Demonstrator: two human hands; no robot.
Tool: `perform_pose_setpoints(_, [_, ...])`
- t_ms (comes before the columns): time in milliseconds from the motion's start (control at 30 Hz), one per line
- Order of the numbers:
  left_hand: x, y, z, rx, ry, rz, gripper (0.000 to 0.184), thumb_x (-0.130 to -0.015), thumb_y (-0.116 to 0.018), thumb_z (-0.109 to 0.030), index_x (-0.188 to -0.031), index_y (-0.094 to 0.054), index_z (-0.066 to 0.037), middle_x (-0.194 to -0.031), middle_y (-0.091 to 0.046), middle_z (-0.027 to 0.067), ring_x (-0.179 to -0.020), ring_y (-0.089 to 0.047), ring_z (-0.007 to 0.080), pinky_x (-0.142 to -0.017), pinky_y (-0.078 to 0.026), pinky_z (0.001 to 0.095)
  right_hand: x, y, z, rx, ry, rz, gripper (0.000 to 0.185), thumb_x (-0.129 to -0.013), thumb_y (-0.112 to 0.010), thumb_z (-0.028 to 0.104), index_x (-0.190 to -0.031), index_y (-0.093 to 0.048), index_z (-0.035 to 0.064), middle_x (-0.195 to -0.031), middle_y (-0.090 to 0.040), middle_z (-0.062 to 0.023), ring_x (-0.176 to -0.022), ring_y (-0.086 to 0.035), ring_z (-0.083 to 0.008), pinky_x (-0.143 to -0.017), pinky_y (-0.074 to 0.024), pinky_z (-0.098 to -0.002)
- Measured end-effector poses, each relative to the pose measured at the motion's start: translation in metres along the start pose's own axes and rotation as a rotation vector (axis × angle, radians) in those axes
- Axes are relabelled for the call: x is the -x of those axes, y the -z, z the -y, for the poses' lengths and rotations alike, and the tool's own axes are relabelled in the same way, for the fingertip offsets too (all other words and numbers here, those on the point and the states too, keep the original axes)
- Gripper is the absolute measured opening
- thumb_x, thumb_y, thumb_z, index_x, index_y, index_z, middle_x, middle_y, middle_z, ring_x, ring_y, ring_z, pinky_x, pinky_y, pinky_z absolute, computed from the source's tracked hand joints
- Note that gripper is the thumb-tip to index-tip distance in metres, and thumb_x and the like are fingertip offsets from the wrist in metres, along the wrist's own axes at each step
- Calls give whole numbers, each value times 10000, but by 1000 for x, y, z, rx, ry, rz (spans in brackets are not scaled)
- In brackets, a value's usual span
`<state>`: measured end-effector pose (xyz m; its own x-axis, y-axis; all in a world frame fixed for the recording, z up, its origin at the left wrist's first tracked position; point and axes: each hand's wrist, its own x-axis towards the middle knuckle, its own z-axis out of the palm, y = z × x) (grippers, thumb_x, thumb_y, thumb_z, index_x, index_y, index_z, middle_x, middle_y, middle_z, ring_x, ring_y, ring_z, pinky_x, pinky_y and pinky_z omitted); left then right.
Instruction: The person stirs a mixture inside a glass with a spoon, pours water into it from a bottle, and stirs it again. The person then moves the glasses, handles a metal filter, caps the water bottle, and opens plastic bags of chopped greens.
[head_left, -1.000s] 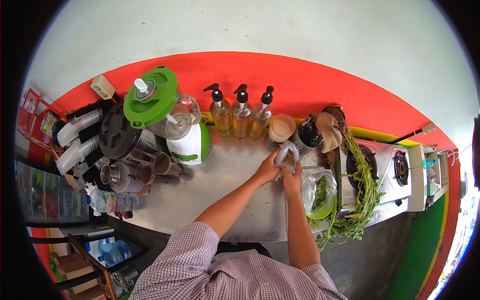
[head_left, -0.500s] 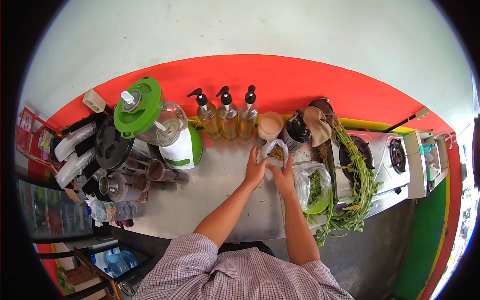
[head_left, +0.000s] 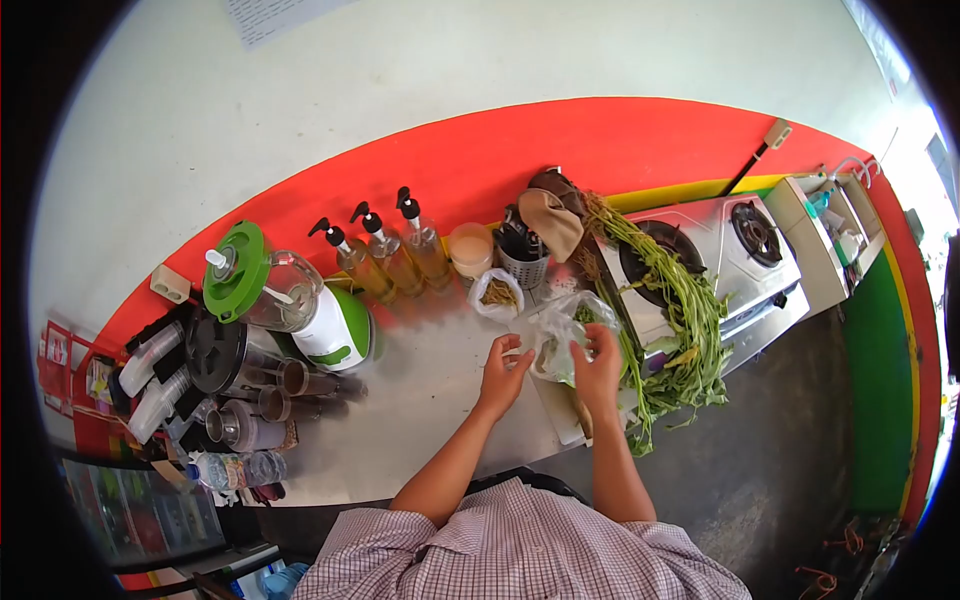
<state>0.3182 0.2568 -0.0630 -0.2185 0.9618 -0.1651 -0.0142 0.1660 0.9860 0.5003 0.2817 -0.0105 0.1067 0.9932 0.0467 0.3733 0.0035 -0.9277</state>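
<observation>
My right hand (head_left: 598, 372) grips the edge of a clear plastic bag (head_left: 553, 328), its fingers curled against the plastic. Green leaf pieces (head_left: 584, 314) show through and inside that bag. My left hand (head_left: 503, 377) is just left of it, fingers bent and apart, with nothing visible in them. Beyond my left hand, a small white plastic bag (head_left: 499, 312) stands open on the metal counter, with dry brownish bits (head_left: 498, 292) inside. A bunch of long leafy stems (head_left: 690, 330) lies to the right of my right hand, draped over the stove's edge.
Three pump bottles (head_left: 397, 266), a beige tub (head_left: 471, 250) and a perforated utensil holder (head_left: 524, 268) line the wall. A green-lidded blender (head_left: 335, 330) and metal cups (head_left: 275, 400) occupy the left. On the right is a two-burner stove (head_left: 740, 262). The steel counter (head_left: 420, 400) ends before my body.
Both hands have left the small white bag, which now stands open on the counter. My right hand has moved to the clear bag with leaves. The view has turned and tilted.
</observation>
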Motion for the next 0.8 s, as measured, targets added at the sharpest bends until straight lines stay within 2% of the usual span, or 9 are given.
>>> perform_pose_setpoints(33, [-1,-8,1,-52,-63,25,583,-973,-811,-287,-1419,-553,-16,-1409,-616,160,-1191,-637,264,-1060,-497,378,0,12,-10,133,21,-152,510,-901,-809,96,-1362,-613,3,-1233,-687,-172,-1056,-663,-290,-891,-539,-419])
perform_pose_setpoints(67, [-3,-15,2,-55,-66,31,583,-973,-811,-287,-1419,-553,-16,-1409,-616,160,-1191,-637,264,-1060,-497,378,1,24,-20,130,20,-159,510,-901,-809,96,-1362,-613,3,-1233,-687,-172,-1056,-663,-290,-891,-539,-419])
perform_pose_setpoints(133, [-9,-27,5,-161,-89,84,799,-908,-872,-359,-1509,-481,-8,-1480,-569,201,-1228,-631,299,-1081,-497,403,9,40,-41,280,-52,-249,503,-889,-809,109,-1344,-616,14,-1169,-676,-175,-1020,-652,-332,-896,-527,-434])
perform_pose_setpoints(233, [-8,-43,-10,-150,-36,93,924,-862,-911,-395,-1549,-429,-6,-1532,-524,227,-1289,-614,323,-1074,-512,433,22,49,-67,198,-123,-228,514,-882,-814,127,-1344,-616,18,-1147,-672,-172,-1042,-646,-361,-917,-520,-454])
perform_pose_setpoints(333, [-14,-65,5,-169,-199,16,885,-882,-874,-311,-1564,-396,-12,-1486,-583,250,-1287,-647,368,-1059,-530,448,34,46,-82,422,-37,-234,581,-878,-823,183,-1399,-624,20,-1219,-619,-203,-1129,-581,-408,-994,-488,-503])
perform_pose_setpoints(400, [-17,-69,9,-229,-146,16,803,-896,-822,-244,-1549,-418,-9,-1425,-628,263,-1265,-665,391,-1051,-533,453,36,41,-82,529,-58,-217,649,-872,-833,250,-1448,-623,40,-1283,-550,-241,-1212,-498,-447,-1056,-439,-544])
perform_pose_setpoints(533, [-7,-67,8,-307,-126,-21,577,-907,-662,-72,-1461,-526,12,-1262,-723,283,-1185,-706,440,-1038,-536,451,31,36,-69,674,-28,-248,668,-851,-836,231,-1461,-622,61,-1218,-547,-212,-1134,-519,-417,-977,-459,-525])
perform_pose_setpoints(633, [5,-56,9,-254,-122,34,496,-909,-629,-43,-1399,-593,25,-1274,-722,274,-1204,-699,431,-1049,-528,451,26,34,-53,741,-10,-281,646,-836,-851,224,-1435,-642,100,-1220,-552,-198,-1134,-525,-396,-974,-447,-505])
perform_pose_setpoints(800, [26,-42,19,-187,-86,121,519,-884,-583,-13,-1400,-613,21,-1281,-726,238,-1223,-691,390,-1064,-511,422,17,25,-58,825,18,-380,580,-826,-859,192,-1370,-668,129,-1164,-550,-161,-1108,-528,-371,-956,-430,-495])
